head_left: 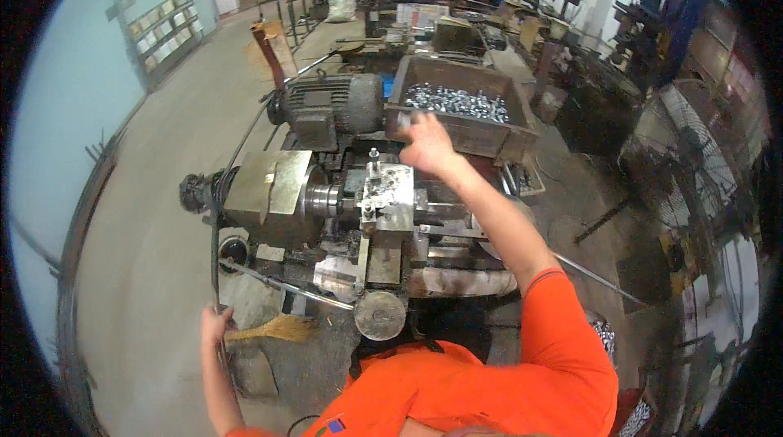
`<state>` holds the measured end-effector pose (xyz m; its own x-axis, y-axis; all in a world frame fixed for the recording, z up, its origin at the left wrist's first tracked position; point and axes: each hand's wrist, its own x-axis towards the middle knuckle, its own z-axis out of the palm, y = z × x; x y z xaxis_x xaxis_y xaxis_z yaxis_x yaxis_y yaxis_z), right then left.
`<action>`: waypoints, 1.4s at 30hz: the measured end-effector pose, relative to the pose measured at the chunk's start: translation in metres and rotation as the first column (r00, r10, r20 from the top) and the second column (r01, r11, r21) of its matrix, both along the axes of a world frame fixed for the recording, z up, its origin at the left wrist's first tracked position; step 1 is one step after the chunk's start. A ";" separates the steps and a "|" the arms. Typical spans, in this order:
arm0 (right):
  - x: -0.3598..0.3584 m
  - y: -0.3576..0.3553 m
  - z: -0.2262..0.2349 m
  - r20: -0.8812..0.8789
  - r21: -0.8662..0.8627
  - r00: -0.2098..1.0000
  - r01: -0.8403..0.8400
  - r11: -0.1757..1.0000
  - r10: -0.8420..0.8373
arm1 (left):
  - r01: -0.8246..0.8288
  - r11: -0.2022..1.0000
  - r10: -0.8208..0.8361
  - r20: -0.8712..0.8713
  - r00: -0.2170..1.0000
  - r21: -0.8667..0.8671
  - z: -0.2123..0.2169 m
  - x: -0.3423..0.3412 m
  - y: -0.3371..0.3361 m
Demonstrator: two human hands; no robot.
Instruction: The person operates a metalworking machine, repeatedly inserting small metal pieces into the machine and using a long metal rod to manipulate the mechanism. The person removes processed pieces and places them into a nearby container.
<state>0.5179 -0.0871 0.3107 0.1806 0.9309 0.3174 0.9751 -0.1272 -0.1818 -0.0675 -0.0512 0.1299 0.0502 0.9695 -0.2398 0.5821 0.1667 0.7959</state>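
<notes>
My left hand (216, 327) is closed round the lower end of a long dark lever bar (215, 262), which runs up along the left of a small lathe. Over the machine's far side my right hand (426, 143) reaches out, fingers pinched on a small shiny metal part (404, 121), blurred by motion. It is in front of the near wall of a rusty metal box (465, 134) holding many small metal parts (457, 101). Below that hand are the lathe's tool post (390, 192) and, to the left, its chuck (324, 199).
A grey electric motor (334, 103) sits behind the headstock cover (269, 180). A straw brush (281, 328) lies at lower left. A silver handle rod (302, 292) sticks out near a round metal knob (380, 315). A large fan guard (681, 156) stands at right.
</notes>
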 end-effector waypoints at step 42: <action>0.163 -0.575 -0.270 0.175 -0.561 0.480 0.766 0.313 -0.860 | 0.457 0.752 0.182 -0.816 0.549 0.475 -0.013 -0.005 -0.006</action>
<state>0.6805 -0.6617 0.0409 0.9355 0.2643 -0.2343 0.2926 -0.9515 0.0949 -0.0726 -0.0569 0.1171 0.3025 0.8902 0.3407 0.9528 -0.2729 -0.1330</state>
